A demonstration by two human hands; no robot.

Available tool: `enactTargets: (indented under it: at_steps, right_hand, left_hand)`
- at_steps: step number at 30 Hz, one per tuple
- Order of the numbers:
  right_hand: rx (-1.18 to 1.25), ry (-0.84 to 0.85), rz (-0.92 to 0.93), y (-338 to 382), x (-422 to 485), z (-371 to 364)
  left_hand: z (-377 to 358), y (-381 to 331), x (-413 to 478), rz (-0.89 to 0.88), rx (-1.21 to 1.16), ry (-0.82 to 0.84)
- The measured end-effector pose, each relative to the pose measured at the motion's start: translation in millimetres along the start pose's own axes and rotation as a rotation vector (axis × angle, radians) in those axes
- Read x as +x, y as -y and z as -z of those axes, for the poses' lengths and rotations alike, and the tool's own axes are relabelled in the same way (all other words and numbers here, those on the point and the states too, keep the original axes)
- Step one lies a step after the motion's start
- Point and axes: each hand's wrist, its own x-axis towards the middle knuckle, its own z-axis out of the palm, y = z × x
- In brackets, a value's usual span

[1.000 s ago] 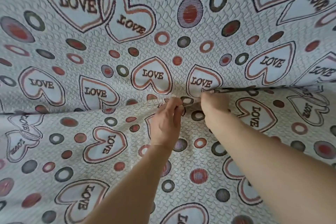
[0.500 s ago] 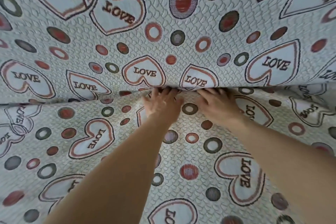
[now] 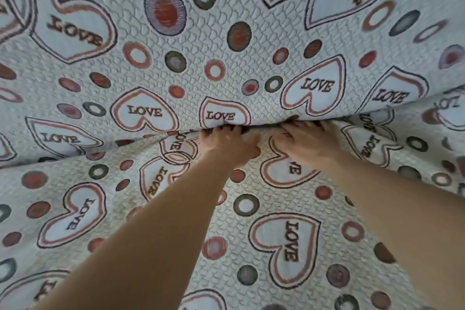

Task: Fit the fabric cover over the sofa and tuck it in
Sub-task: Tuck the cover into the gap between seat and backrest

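Straight ahead of the left hand (image 3: 227, 145) and right hand (image 3: 305, 145), equally near, the crease (image 3: 141, 137) runs crosswise; their flat fingers press the fabric cover (image 3: 251, 40) into it.

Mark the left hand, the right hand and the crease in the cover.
left hand (image 3: 227, 146): head view, on the back of the hand.
right hand (image 3: 305, 142): head view, on the back of the hand.
crease (image 3: 265, 127): head view, on the dark gap between the two hands.
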Motion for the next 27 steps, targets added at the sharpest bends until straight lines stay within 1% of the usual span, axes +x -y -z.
enactTargets:
  at_steps: [2,4,6,7,9,12,14,15,17,18,19,21,23,25,27]
  right_hand:
    - [-0.018,-0.027,0.006,-21,-11,0]
    - [0.008,-0.057,-0.025,-45,-21,-3]
    - [0.004,-0.117,0.02,-64,-18,-4]
    - [0.0,-0.131,0.061,-72,-12,-4]
    - [0.037,-0.105,0.129,-90,-2,-2]
    - [0.094,-0.008,0.159,-110,15,0]
    - [0.188,0.041,0.174,-117,19,11]
    - [0.214,0.025,0.197,-120,14,15]
    - [0.223,-0.078,0.222,-135,1,17]
    - [0.223,-0.115,0.206,-147,-6,18]
    - [0.221,-0.114,0.183,-162,-10,18]
    - [0.201,-0.071,0.161,-187,-14,20]
    - [0.173,-0.048,0.17,-211,-10,22]
    - [0.167,-0.025,0.218,-230,-2,22]
    - [0.173,0.042,0.219,-240,7,26]
  left_hand:
    - [1,-13,-13,-0.015,0.005,-0.12]
    - [-1,-23,-23,-0.11,-0.052,-0.235]
    - [0,-31,-23,-0.181,-0.132,-0.265]
    - [1,-35,-18,-0.191,-0.144,-0.241]
    - [0,-48,-5,-0.179,-0.096,-0.166]
    - [0,-71,12,-0.038,-0.014,-0.039]
    - [4,-88,18,0.036,0.033,-0.019]
    - [3,-97,15,0.018,0.062,-0.062]
    - [-8,-118,1,-0.132,0.048,-0.261]
    - [-12,-131,-5,-0.224,-0.006,-0.329]
    - [-14,-145,-6,-0.297,-0.076,-0.364]
    - [-7,-174,2,-0.331,-0.158,-0.294]
    - [-5,-198,13,-0.331,-0.139,-0.212]
    - [-6,-214,23,-0.336,-0.104,-0.189]
    - [-11,-220,31,-0.311,-0.085,-0.148]
